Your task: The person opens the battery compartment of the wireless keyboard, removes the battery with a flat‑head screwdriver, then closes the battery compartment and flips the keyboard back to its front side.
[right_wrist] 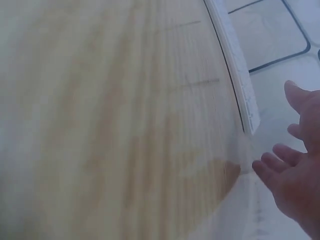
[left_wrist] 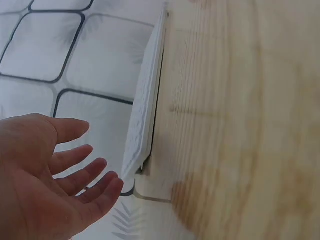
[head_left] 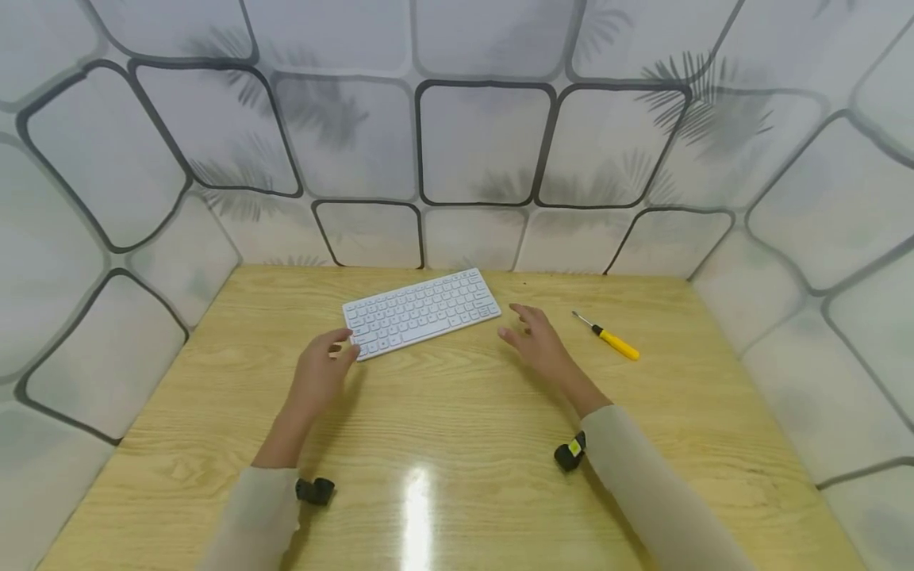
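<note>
A white keyboard lies at a slant on the wooden table, its right end farther back than its left. At its left end is my left hand, thumb and fingers spread apart near the edge. The left wrist view shows this hand with relaxed fingers and nothing in the palm, beside the keyboard. Just off the keyboard's right end hovers my right hand, its fingers loosely extended. Seen from the right wrist, that hand holds nothing and stands apart from the keyboard.
To the right of my right hand lies a screwdriver with a yellow and black handle. Patterned walls rise behind the wooden table and at both sides.
</note>
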`<state>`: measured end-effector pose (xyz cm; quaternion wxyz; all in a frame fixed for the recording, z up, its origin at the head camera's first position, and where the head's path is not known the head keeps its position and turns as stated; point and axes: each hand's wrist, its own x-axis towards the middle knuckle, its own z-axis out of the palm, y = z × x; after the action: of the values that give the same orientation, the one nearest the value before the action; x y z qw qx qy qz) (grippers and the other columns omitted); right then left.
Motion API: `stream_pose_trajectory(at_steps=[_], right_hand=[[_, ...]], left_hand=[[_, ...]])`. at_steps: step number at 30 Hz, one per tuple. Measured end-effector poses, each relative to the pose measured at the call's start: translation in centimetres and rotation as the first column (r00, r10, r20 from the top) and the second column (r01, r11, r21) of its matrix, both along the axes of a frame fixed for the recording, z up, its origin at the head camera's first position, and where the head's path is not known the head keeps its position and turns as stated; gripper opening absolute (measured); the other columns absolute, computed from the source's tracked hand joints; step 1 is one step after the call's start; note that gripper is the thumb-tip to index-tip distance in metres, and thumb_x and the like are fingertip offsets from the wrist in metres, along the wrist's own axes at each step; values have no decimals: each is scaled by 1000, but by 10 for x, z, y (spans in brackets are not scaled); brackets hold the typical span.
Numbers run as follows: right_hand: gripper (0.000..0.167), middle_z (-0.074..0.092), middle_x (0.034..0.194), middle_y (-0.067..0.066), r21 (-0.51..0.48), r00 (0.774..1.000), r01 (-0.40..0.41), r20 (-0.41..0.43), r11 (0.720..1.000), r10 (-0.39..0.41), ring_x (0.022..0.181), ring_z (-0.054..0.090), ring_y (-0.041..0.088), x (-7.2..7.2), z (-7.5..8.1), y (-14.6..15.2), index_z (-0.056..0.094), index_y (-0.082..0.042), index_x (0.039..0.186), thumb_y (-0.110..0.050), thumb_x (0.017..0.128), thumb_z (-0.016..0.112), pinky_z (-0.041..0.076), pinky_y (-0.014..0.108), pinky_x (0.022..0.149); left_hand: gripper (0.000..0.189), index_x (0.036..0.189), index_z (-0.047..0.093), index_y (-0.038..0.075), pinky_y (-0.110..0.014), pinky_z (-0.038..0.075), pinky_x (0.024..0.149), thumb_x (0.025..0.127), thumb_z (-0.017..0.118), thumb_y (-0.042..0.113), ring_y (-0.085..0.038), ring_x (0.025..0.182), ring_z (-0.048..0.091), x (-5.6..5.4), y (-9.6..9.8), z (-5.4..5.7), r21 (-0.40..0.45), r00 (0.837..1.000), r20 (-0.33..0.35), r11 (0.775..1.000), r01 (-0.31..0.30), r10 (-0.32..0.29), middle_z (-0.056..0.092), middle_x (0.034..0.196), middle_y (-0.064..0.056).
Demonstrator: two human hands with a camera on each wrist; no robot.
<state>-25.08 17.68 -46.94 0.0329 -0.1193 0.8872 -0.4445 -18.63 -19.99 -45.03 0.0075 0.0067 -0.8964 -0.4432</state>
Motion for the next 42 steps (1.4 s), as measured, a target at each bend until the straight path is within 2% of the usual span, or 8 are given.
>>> stream_pose_trajectory(at_steps=[2,6,11,15,19,26,33,42], right_hand=[[64,33,156,23,-54,1000,-5,9,999,5,140,40,40,-12,-5,-2,38,-4,153,-32,101,62,40,53,112],[59,37,155,19,-92,1000,-5,7,996,6,139,44,37,-32,-14,-5,42,-5,152,-30,101,62,42,48,113],[53,43,153,17,-152,1000,10,-1,988,-11,137,46,35,-49,-16,-9,47,-4,148,-28,103,60,41,47,113],[49,47,152,11,-190,999,43,40,981,-36,138,48,30,-63,-18,-12,51,-8,147,-29,103,59,42,46,112],[44,51,149,10,-190,994,88,84,978,-73,136,50,28,-77,-18,-16,53,-9,145,-21,103,58,41,44,113],[40,57,143,17,-205,994,76,95,976,-58,133,53,32,-88,-19,-14,56,-4,141,-7,101,56,43,43,112],[39,59,141,16,-236,996,16,85,972,5,131,56,31,-98,-24,-15,59,-3,139,-4,100,57,44,42,110],[38,61,139,16,-216,995,23,104,976,0,128,57,30,-103,-22,-18,62,-4,136,-2,99,57,45,43,108]], left_hand=[[48,146,49,1,-54,48,102,105,54,24,-40,130,51,-5,-5,-3,43,1000,18,999,-15,14,49,148,-22],[47,146,49,1,-53,47,105,105,55,24,-40,131,52,-12,-12,-7,101,998,58,994,-35,29,50,149,-21],[47,144,49,-1,-52,46,107,103,57,20,-42,131,52,-20,-17,-12,158,996,72,986,-55,44,51,146,-24],[46,143,51,-3,-51,46,107,103,58,18,-42,130,53,-26,-18,-14,167,996,70,983,-72,61,52,145,-25],[45,143,51,-2,-51,44,108,102,58,17,-42,129,53,-34,-19,-17,190,995,73,979,-77,64,52,144,-25],[44,141,52,-3,-47,45,107,101,59,12,-41,127,55,-42,-18,-25,251,995,82,965,-71,52,54,141,-26],[42,141,53,-2,-44,44,107,101,58,8,-36,127,56,-48,-18,-29,257,994,96,963,-79,56,56,139,-23],[42,140,53,-3,-44,45,106,99,59,6,-36,127,55,-49,-18,-28,226,993,100,970,-91,70,56,139,-24]])
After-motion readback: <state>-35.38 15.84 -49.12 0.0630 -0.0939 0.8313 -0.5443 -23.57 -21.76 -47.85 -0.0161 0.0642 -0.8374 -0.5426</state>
